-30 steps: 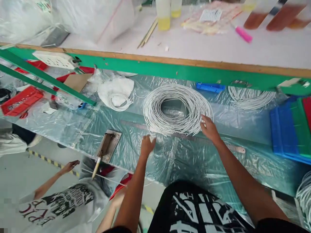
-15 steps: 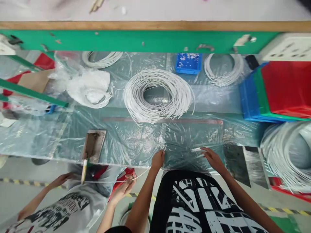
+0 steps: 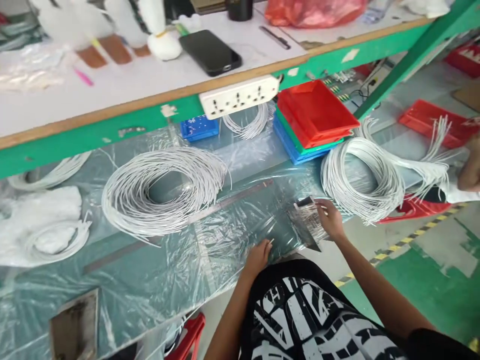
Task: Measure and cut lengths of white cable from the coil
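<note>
My left hand point(image 3: 258, 259) is closed at the table's front edge, and a short white wire end point(image 3: 271, 241) sticks out past its fingertips. The rest of that wire is hidden. My right hand point(image 3: 330, 220) reaches over a shiny metal plate point(image 3: 306, 222) on the table edge. Its fingers are pinched together, with a small pale bit at the tips that is too small to name. Just right of it lies a coil of white wires point(image 3: 362, 180). A larger coil of white wire point(image 3: 165, 190) rests on the plastic-covered table to the left.
Stacked red, green and blue trays point(image 3: 315, 117) stand behind the plate. A shelf with a power strip point(image 3: 240, 95) and a phone point(image 3: 210, 52) overhangs the back. A wooden-looking block point(image 3: 75, 325) lies front left. Another person's hand point(image 3: 470, 167) is at the far right.
The view has swung to the right. My right hand has moved from above the bare table film to the metal plate, its fingers now pinched. My left hand still holds the wire.
</note>
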`<state>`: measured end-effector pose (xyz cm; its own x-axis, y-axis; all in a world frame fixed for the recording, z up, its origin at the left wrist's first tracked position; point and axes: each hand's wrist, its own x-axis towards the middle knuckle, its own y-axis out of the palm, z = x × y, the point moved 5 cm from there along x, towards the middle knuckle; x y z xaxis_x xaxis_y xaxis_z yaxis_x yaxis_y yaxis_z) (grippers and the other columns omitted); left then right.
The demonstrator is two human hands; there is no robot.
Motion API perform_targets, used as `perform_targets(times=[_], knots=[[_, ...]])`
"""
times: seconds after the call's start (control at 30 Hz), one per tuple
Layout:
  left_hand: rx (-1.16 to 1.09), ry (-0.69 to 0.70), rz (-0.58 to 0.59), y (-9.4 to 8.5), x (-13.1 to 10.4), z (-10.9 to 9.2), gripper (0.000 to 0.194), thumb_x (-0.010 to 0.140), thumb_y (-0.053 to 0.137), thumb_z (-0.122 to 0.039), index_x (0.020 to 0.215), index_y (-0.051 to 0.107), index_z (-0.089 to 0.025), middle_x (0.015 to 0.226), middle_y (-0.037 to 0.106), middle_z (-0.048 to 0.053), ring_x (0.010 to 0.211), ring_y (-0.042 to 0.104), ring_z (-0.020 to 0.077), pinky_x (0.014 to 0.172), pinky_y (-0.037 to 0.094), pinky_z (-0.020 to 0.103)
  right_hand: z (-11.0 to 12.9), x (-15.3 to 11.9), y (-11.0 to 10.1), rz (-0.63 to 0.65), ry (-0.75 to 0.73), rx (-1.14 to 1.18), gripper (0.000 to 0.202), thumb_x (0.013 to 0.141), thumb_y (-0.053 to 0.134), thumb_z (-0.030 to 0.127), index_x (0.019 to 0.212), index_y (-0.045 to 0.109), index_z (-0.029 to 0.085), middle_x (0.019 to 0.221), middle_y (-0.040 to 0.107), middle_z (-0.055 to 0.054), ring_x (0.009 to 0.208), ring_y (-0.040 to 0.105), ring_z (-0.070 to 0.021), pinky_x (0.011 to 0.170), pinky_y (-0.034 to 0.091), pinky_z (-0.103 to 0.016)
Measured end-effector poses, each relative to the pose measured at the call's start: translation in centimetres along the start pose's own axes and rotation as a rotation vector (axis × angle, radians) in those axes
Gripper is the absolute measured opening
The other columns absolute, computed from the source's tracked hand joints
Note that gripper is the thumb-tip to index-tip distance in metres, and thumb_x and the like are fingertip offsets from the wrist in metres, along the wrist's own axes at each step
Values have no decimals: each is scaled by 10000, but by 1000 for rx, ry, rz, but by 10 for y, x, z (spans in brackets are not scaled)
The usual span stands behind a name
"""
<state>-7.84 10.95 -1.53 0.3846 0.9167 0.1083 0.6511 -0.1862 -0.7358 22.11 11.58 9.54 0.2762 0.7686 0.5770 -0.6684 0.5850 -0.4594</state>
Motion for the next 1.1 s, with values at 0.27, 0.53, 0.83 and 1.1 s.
perform_targets(times=[0.27,0.53,0.83,1.1], knots=[[182,-61,203,62,65,-63,337,1044,329,-245,1145,625,-120,984,715,150,934,689,265,809,470,324,-9,22,37,106,-47,-317,409,979,384,357,1298,563,174,1312,577,-167,1134,593,-334,781,572,-441],[126,-52,184,81,99,-76,333,1060,342,-293,1183,624,-168,1035,728,117,948,689,239,820,455,298,-1,21,38,163,-63,-441,505,1028,345,387,1459,410,131,1373,528,-194,1202,549,-358,794,582,-460],[103,27,199,76,112,-92,291,1024,383,-223,1015,666,-151,957,728,90,874,661,202,808,459,277,0,19,39,183,-71,-431,646,1026,330,416,1580,204,109,1384,505,-249,1213,533,-412,831,582,-539],[142,18,188,82,106,-97,311,1016,401,-226,1078,689,-130,1028,726,139,948,676,242,874,496,326,-4,13,34,169,-108,-470,606,1018,357,446,1539,296,142,1369,512,-239,1186,557,-410,796,573,-502]])
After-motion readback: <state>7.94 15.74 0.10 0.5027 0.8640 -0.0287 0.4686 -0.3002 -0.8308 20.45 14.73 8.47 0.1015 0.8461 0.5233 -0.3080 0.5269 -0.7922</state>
